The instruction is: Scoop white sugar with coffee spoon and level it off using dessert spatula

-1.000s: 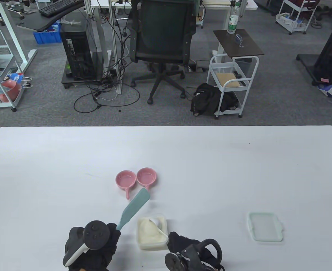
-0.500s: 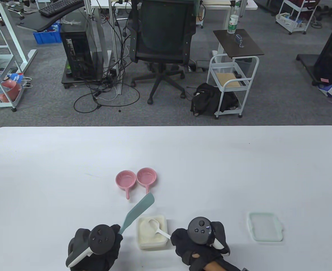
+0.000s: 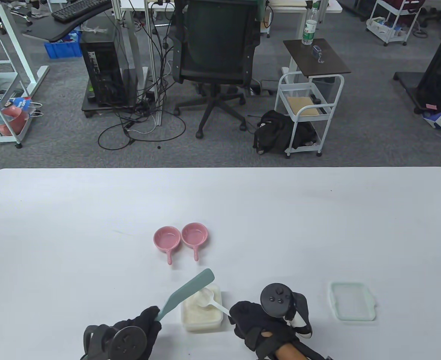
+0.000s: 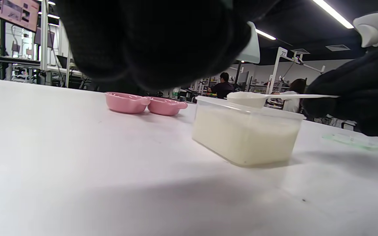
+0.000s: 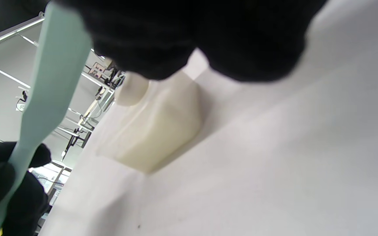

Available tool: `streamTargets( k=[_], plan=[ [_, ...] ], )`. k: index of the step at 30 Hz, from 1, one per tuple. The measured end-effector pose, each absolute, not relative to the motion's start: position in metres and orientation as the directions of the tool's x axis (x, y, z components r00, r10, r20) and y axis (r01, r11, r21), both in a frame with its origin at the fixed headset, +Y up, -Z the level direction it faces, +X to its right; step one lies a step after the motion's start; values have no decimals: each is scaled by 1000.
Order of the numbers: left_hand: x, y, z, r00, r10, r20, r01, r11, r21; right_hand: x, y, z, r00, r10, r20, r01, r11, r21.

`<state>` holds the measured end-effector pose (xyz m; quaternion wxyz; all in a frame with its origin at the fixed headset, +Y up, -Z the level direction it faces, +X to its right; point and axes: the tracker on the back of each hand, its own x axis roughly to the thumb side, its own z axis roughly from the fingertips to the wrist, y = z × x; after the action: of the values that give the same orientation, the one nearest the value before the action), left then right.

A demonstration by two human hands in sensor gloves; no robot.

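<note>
The left hand (image 3: 137, 330), low at the near edge of the table (image 3: 55, 225), gripped the handle of the spatula (image 3: 188, 292), fingers curled round it. The spatula's long axis ran up and to the right from that hand, and its blade reached over the far left part of the tub (image 3: 201, 318) of sugar (image 4: 244, 137). The blade sat above and just left of the spoon (image 3: 207, 298), apparently not yet touching it, though the table view did not settle that. The spoon's bowl hung over the tub, filled with sugar; in the left wrist view it rode level, just above the tub's rim. Its handle ran down and to the right into the right hand (image 3: 254, 324), which pinched the end of it. So the two tools crossed above the tub, the spatula coming from the left, the spoon from the right. The levelling stroke looked to be next: the blade's edge would need to drop onto the spoon's rim and sweep across, letting the excess fall back into the tub.
</note>
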<state>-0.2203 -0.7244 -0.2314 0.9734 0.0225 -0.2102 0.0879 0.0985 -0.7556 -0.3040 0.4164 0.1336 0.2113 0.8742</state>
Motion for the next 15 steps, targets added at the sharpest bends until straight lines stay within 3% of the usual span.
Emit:
streamTargets(
  k=[4, 15],
  plan=[
    [-220, -731, -224, 875, 139, 464, -161, 987, 7, 99, -757, -303, -605, 795, 49, -682, -548, 484],
    [-204, -751, -222, 885, 96, 455, -105, 994, -6, 99, -757, -301, -618, 783, 71, -669, -571, 476]
  ],
)
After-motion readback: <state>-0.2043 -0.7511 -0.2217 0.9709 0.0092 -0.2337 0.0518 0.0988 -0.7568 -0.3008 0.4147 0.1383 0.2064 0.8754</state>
